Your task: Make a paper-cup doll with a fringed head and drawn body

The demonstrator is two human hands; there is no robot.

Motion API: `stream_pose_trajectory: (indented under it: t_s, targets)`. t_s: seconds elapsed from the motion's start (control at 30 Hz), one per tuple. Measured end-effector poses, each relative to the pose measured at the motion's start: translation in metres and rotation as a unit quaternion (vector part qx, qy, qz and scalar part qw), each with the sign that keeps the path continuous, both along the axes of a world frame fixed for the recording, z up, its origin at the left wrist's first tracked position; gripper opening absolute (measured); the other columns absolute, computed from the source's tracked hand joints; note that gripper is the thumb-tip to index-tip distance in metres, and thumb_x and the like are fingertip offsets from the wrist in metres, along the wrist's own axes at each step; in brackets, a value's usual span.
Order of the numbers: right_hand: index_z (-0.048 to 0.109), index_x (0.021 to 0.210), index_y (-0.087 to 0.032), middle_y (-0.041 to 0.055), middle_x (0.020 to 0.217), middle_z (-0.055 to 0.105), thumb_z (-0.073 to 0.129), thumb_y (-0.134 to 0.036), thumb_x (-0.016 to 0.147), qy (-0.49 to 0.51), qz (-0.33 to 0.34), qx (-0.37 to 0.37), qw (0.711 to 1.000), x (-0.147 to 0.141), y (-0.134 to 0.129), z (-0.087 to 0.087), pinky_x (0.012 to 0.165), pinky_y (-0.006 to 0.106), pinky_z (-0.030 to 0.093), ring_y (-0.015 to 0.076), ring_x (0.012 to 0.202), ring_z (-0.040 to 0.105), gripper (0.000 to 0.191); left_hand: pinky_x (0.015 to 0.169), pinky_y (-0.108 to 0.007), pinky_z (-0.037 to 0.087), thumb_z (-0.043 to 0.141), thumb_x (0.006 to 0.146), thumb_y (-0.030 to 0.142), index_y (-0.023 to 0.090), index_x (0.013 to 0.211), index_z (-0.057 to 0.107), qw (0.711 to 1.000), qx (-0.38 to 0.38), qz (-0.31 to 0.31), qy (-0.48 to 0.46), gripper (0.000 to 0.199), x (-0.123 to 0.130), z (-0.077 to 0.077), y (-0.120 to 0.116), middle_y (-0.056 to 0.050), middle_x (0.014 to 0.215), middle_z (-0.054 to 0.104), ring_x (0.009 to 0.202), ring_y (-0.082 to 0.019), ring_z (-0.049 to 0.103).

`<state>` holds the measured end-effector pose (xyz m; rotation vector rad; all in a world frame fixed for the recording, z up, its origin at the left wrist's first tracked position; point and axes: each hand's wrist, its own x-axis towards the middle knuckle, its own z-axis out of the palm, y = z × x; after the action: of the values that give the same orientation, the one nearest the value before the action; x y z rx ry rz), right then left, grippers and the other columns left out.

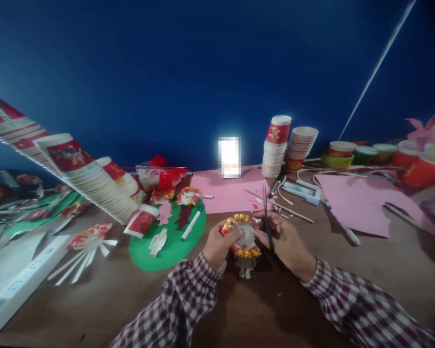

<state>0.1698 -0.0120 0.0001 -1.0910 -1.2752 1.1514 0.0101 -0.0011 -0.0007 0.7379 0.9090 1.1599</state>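
Note:
Between both hands, over the near middle of the table, is a paper-cup craft point(247, 238) with a white round centre and a curled red-and-yellow rim. My left hand point(219, 241) is closed on its left side, the thumb across the white centre. In my right hand point(284, 241) are dark scissors point(265, 208), blades pointing up. The fingertips of that hand are close to the craft's right edge; whether they touch it I cannot tell. A pale doll-shaped paper cutout point(245, 268) shows just below the rim, partly covered by it.
To the left, a green paper disc point(141, 256) bears small doll cutouts, curled cup pieces and a marker point(193, 222). Tall cup stacks point(90, 174) lean beside it; others point(276, 145) stand at the back. Pink paper point(355, 203) lies right, near bowls point(424, 169). A strip-cut cup point(90, 237) lies left.

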Motion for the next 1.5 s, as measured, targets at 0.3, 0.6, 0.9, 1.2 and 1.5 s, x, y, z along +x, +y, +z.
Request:
stream_pose_trajectory:
  t_s: [0.3,0.6,0.9,1.2,1.5]
  targets:
    - [0.055,0.104,-0.020,-0.0002,0.077,0.062,0.066,-0.028,0.075,-0.058,0.014,0.051,0.997,0.003,-0.003,0.000,0.063,0.026,0.051,0.0133,0.069,0.060,0.032,0.064,-0.027,0.053,0.088,0.051,0.028,0.010,0.083,0.067,0.999,-0.006,-0.035,0.006,0.042,0.001,0.000,-0.003,-0.005,0.073,0.069,0.063,-0.015,0.064]
    - [0.055,0.101,-0.020,0.0011,0.078,0.064,0.059,-0.018,0.077,-0.231,-0.094,0.156,0.956,0.016,0.002,0.003,0.060,0.026,0.052,0.0134,0.063,0.061,0.025,0.059,-0.025,0.052,0.089,0.047,0.026,0.010,0.079,0.068,0.999,-0.019,-0.021,0.026,0.041,0.000,0.000,-0.002,-0.003,0.068,0.068,0.057,-0.014,0.062]
    - [0.056,0.105,-0.021,0.0074,0.094,0.069,0.063,-0.023,0.077,-0.186,-0.082,0.100,0.974,0.020,0.002,0.003,0.071,0.034,0.054,0.0195,0.080,0.066,0.030,0.059,-0.024,0.052,0.089,0.049,0.030,0.011,0.079,0.066,1.000,-0.008,-0.010,0.024,0.043,-0.003,0.001,0.001,-0.002,0.067,0.067,0.058,-0.013,0.063]
    - [0.056,0.096,-0.021,-0.0029,0.075,0.061,0.078,-0.028,0.064,0.045,0.023,-0.056,0.997,0.003,-0.003,0.009,0.067,0.024,0.050,0.0118,0.072,0.059,0.039,0.062,-0.023,0.052,0.088,0.051,0.026,0.010,0.082,0.067,0.998,0.001,-0.067,0.007,0.040,0.002,0.000,-0.004,-0.003,0.069,0.068,0.060,-0.011,0.061]
    - [0.054,0.095,-0.023,-0.0055,0.072,0.055,0.075,-0.027,0.066,0.065,0.046,-0.061,0.995,0.006,-0.003,0.008,0.060,0.021,0.044,0.0092,0.064,0.052,0.036,0.060,-0.022,0.049,0.087,0.054,0.027,0.012,0.080,0.066,0.998,0.013,-0.064,0.011,0.037,0.003,0.001,-0.005,-0.001,0.067,0.066,0.056,-0.009,0.058]
